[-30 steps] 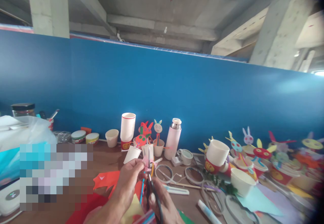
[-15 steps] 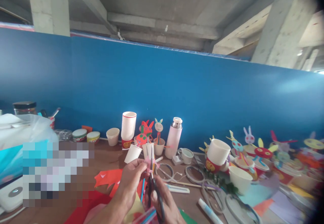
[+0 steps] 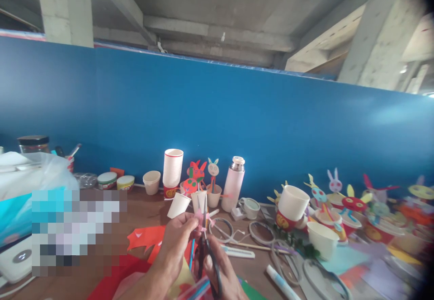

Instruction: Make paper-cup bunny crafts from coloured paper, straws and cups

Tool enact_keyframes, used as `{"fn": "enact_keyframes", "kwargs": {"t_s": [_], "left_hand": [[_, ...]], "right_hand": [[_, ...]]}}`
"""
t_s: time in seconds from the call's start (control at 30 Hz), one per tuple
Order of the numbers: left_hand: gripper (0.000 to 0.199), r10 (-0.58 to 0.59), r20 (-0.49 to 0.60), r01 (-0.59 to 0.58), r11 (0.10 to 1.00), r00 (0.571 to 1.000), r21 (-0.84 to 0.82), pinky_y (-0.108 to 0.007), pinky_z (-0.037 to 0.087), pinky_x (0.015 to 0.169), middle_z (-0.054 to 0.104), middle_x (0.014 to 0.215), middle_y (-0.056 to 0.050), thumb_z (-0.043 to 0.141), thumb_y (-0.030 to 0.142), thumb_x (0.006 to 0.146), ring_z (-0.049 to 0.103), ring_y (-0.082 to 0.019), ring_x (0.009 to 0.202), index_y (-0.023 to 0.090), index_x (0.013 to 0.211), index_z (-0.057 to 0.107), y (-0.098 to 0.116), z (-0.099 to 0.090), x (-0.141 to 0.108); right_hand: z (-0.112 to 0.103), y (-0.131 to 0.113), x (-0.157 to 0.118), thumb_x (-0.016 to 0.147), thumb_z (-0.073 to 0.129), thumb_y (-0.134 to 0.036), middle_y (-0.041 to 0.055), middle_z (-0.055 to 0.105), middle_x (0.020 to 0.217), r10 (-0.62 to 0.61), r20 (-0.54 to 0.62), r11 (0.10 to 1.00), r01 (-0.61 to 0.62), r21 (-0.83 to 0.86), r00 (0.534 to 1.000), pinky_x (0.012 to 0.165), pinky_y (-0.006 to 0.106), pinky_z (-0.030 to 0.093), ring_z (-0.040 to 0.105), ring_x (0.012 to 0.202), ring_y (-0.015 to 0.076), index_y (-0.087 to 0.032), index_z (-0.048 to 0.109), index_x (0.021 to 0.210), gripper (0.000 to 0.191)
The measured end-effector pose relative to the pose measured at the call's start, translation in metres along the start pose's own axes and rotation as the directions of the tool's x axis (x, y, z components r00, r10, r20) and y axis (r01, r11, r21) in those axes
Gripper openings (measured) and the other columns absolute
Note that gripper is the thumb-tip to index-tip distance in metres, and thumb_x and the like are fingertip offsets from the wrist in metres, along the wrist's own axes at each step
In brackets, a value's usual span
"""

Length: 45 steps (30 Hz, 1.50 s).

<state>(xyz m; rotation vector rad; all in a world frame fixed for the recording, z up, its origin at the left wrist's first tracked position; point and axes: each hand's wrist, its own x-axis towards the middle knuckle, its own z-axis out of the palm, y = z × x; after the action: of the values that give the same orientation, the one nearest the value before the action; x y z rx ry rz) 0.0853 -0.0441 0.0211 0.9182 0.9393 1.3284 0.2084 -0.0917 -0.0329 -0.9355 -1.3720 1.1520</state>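
My left hand pinches a small pink paper piece above the middle of the table. My right hand is wrapped round the handles of black-handled scissors. Their slim blades point away from me, slightly parted, against the pink paper. Just beyond the blades stand paper cups with red and white paper rabbit figures in them. A tilted white paper cup is near my left fingertips. Under my hands lie orange paper and red paper.
A tall cup stack and a pink thermos stand along the blue partition. Rolls of tape, a utility knife and a marker lie to the right. Several rabbit cups crowd the far right. Plastic bags sit left.
The scissor blades appear slightly wider apart. Both hands stay in nearly the same place, holding the same paper and scissors. The view has shifted very slightly.
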Motion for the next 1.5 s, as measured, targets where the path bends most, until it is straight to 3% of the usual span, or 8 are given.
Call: {"fn": "enact_keyframes", "kwargs": {"t_s": [0.3, 0.47, 0.63, 0.83, 0.97, 1.13, 1.27, 1.5], "left_hand": [[0.014, -0.006, -0.051, 0.007, 1.0, 0.999, 0.021, -0.024, 0.045, 0.058, 0.064, 0.056, -0.001, 0.066, 0.026, 0.062, 0.056, -0.012, 0.056, 0.014, 0.055, 0.063, -0.0002, 0.0021, -0.001], [0.014, -0.008, -0.046, 0.009, 1.0, 0.999, 0.005, -0.023, 0.045, 0.056, 0.063, 0.055, 0.0, 0.067, 0.026, 0.062, 0.055, -0.011, 0.053, 0.014, 0.056, 0.063, -0.0018, 0.0013, 0.0001], [0.015, -0.013, -0.029, 0.013, 1.0, 0.999, -0.014, -0.022, 0.046, 0.056, 0.064, 0.055, 0.0, 0.068, 0.027, 0.063, 0.056, -0.011, 0.054, 0.015, 0.057, 0.063, -0.0008, 0.0014, -0.0009], [0.016, -0.016, -0.023, 0.015, 1.0, 1.0, -0.019, -0.022, 0.046, 0.056, 0.066, 0.059, -0.002, 0.069, 0.029, 0.062, 0.056, -0.011, 0.055, 0.014, 0.058, 0.065, 0.0013, 0.0015, -0.0025], [0.015, -0.014, -0.028, 0.014, 1.0, 1.0, -0.012, -0.022, 0.046, 0.054, 0.064, 0.056, 0.0, 0.068, 0.027, 0.063, 0.055, -0.01, 0.053, 0.014, 0.058, 0.064, 0.0012, 0.0014, -0.0022], [0.016, -0.012, -0.027, 0.012, 1.0, 1.0, 0.003, -0.023, 0.045, 0.055, 0.062, 0.054, 0.001, 0.067, 0.028, 0.064, 0.055, -0.011, 0.054, 0.014, 0.057, 0.063, -0.0006, -0.0003, 0.0007], [0.014, -0.024, -0.014, 0.024, 1.0, 1.0, 0.019, -0.023, 0.046, 0.058, 0.065, 0.059, -0.001, 0.064, 0.026, 0.067, 0.056, -0.011, 0.056, 0.014, 0.06, 0.064, -0.002, -0.0023, 0.001], [0.014, -0.018, 0.013, 0.018, 1.0, 1.0, 0.005, -0.024, 0.046, 0.058, 0.066, 0.063, -0.002, 0.063, 0.026, 0.066, 0.055, -0.011, 0.055, 0.014, 0.06, 0.064, 0.0028, 0.0002, -0.0024]], "right_hand": [[-0.0011, -0.0011, 0.0011, 0.071, 0.056, -0.068, 0.0098, 0.058, 0.11, -0.009, 0.028, 1.0, 0.009, -0.018, 1.0, 0.064, 0.031, 0.049, 0.056, 0.083, 0.0239, -0.022, 0.057, 0.118, 0.066], [0.0006, 0.0013, -0.0005, 0.068, 0.055, -0.073, 0.0099, 0.054, 0.119, 0.021, -0.003, 0.999, -0.021, -0.024, 1.0, 0.066, 0.031, 0.05, 0.053, 0.096, 0.0272, -0.022, 0.057, 0.119, 0.072], [0.0028, -0.0007, -0.0028, 0.063, 0.053, -0.079, 0.0094, 0.054, 0.118, 0.064, -0.073, 0.995, -0.069, -0.066, 0.995, 0.073, 0.033, 0.049, 0.04, 0.117, 0.0335, -0.023, 0.058, 0.115, 0.077], [0.0031, -0.0044, -0.0008, 0.063, 0.058, -0.075, 0.0093, 0.058, 0.107, 0.047, -0.026, 0.999, -0.047, -0.014, 0.999, 0.067, 0.03, 0.05, 0.046, 0.112, 0.0325, -0.023, 0.059, 0.113, 0.072], [0.0038, -0.004, 0.0009, 0.064, 0.06, -0.073, 0.0096, 0.058, 0.109, -0.012, -0.046, 1.0, 0.012, -0.002, 0.999, 0.074, 0.035, 0.049, 0.041, 0.117, 0.0346, -0.024, 0.062, 0.109, 0.067], [0.0037, -0.0016, 0.0005, 0.063, 0.06, -0.073, 0.0091, 0.06, 0.099, 0.024, -0.047, 1.0, -0.023, 0.016, 0.999, 0.077, 0.039, 0.047, 0.048, 0.106, 0.0324, -0.024, 0.063, 0.109, 0.067], [0.0008, 0.0028, 0.0024, 0.066, 0.059, -0.071, 0.0073, 0.06, 0.084, 0.006, 0.017, 1.0, -0.006, 0.015, 1.0, 0.068, 0.034, 0.048, 0.054, 0.087, 0.0266, -0.023, 0.06, 0.111, 0.066], [0.0013, -0.0005, 0.0069, 0.076, 0.055, -0.064, -0.0015, 0.047, 0.065, -0.086, 0.131, 0.994, 0.077, 0.074, 0.988, 0.055, 0.025, 0.042, 0.045, 0.057, 0.0129, -0.02, 0.056, 0.105, 0.052]]}}
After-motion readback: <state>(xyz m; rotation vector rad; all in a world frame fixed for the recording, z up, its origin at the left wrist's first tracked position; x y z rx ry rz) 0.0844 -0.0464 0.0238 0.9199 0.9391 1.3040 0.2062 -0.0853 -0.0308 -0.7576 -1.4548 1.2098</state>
